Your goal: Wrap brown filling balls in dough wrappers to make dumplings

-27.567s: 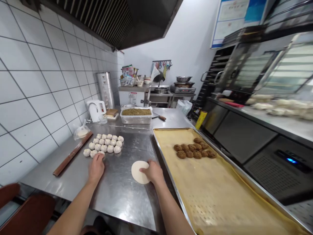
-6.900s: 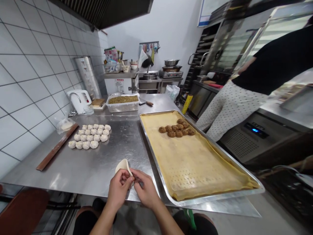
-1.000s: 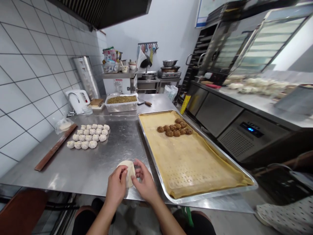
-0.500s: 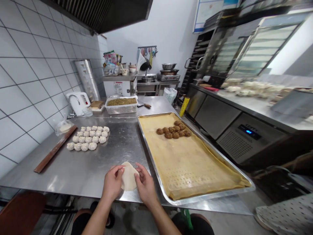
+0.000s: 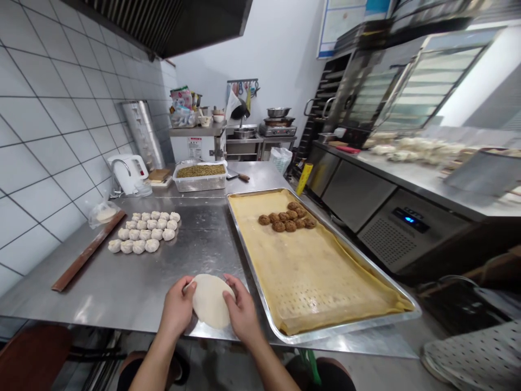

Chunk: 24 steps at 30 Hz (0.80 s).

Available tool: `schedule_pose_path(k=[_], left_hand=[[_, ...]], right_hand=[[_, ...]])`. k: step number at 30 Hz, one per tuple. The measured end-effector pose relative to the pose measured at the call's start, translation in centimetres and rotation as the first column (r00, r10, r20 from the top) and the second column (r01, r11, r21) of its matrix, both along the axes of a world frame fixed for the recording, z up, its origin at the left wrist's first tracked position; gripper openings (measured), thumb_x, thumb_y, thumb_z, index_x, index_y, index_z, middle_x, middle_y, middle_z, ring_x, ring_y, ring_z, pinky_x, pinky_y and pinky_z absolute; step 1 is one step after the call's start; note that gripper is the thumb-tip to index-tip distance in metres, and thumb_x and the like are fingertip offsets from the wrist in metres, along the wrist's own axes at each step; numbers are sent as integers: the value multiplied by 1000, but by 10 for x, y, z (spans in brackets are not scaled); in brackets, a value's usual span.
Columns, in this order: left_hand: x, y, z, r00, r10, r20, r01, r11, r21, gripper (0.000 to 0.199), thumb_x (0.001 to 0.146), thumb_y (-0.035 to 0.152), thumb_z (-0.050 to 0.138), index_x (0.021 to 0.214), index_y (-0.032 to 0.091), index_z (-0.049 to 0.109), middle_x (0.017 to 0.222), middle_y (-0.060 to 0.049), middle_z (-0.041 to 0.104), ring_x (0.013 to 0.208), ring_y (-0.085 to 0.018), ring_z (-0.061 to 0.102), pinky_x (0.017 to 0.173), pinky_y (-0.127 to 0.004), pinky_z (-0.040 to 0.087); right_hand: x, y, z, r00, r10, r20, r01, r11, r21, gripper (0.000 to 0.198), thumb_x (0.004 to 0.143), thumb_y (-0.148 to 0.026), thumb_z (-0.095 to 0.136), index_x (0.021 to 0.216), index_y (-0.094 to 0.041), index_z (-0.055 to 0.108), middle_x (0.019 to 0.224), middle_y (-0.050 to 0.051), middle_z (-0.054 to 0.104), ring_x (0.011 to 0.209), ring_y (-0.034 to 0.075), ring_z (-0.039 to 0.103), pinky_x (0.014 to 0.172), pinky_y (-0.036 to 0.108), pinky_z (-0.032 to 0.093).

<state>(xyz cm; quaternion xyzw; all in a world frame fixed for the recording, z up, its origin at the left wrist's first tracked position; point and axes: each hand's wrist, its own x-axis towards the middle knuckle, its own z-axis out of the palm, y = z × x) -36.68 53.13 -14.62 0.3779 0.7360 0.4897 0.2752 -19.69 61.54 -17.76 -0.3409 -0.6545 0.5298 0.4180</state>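
A flat, pale round of dough [image 5: 212,302] is stretched between my two hands over the near edge of the steel table. My left hand [image 5: 178,304] pinches its left rim, thumb on top. On the opposite rim, my right hand [image 5: 241,307] grips it the same way, with the fingers partly hidden behind. Rows of whitish dough pieces [image 5: 145,234] lie on the table beyond my left hand. To the right of my hands is a large metal tray [image 5: 264,297] lined with yellowish paper, and a cluster of brown filling balls [image 5: 288,216] sits toward its far end.
A long wooden strip [image 5: 87,252] lies at the left beside a plastic bag [image 5: 101,213]. Farther back stand a white kettle [image 5: 129,172], a tub of greenish-brown filling [image 5: 201,176] and a wooden-handled blade [image 5: 238,175]. A steel counter [image 5: 362,187] runs along the right.
The dough round appears wider and flatter, its surface turned more toward me. My left hand has shifted left, away from my right, and both still hold the rim.
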Motion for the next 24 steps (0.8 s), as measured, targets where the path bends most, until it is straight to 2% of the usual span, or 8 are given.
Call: schedule_pose_path(k=[3,6,13,16,19,21,22,24], left_hand=[[3,-2,-2,998,-35,43,35,999,11,40,91,55,57,102,19,69,90,-6,77,79,-21,70,70,-29,53],[5,0,-2,997,-42,64,41,999,18,42,82,52,71,109,19,68,91,-6,78,79,-22,72,70,-28,54],[-22,-21,0,954,300,29,-301,948,105,65,90,62,55,140,20,55,117,-12,73,92,-22,73,79,-32,57],[-27,-35,7,924,380,-43,-375,922,95,63,89,64,56,134,21,61,102,-8,75,77,-22,71,69,-31,56],[-19,-44,21,934,339,-112,-326,938,117,55,91,61,56,126,20,67,94,-7,75,69,-21,67,63,-30,54],[-7,-49,33,963,236,-126,-223,968,114,49,92,58,56,122,21,70,99,-8,75,69,-19,65,64,-30,54],[0,-51,38,979,168,-116,-157,982,103,46,93,56,57,120,22,70,103,-8,74,71,-19,65,66,-30,55],[13,-53,47,997,32,-66,-25,995,97,40,92,53,61,117,24,72,111,-8,73,83,-21,67,74,-30,57]], right_hand=[[1,-1,8,999,15,34,-16,1000,24,33,88,-32,70,119,-24,72,116,9,73,113,28,68,105,43,54],[1,-4,10,998,26,51,-26,1000,2,25,88,-34,72,111,-25,74,109,8,76,103,28,72,96,41,58],[-20,15,-6,981,-192,20,193,980,-43,33,95,-38,56,118,-16,65,117,16,75,108,30,73,100,48,58],[-34,28,1,962,-273,-2,273,962,-19,45,97,-36,49,134,-12,58,135,22,65,124,32,66,108,54,52],[-37,21,18,970,-242,-17,242,967,83,48,94,-37,57,139,-20,60,159,17,46,149,32,42,124,56,34],[-32,4,28,987,-162,13,159,979,127,42,94,-42,61,132,-25,68,161,12,45,153,32,36,128,55,27],[-28,-6,30,994,-105,30,102,991,81,40,95,-47,60,128,-25,71,154,12,53,148,33,44,125,55,32],[-20,-24,29,1000,26,13,-24,987,-162,48,98,-58,51,116,-22,76,126,16,73,123,34,66,107,52,52]])
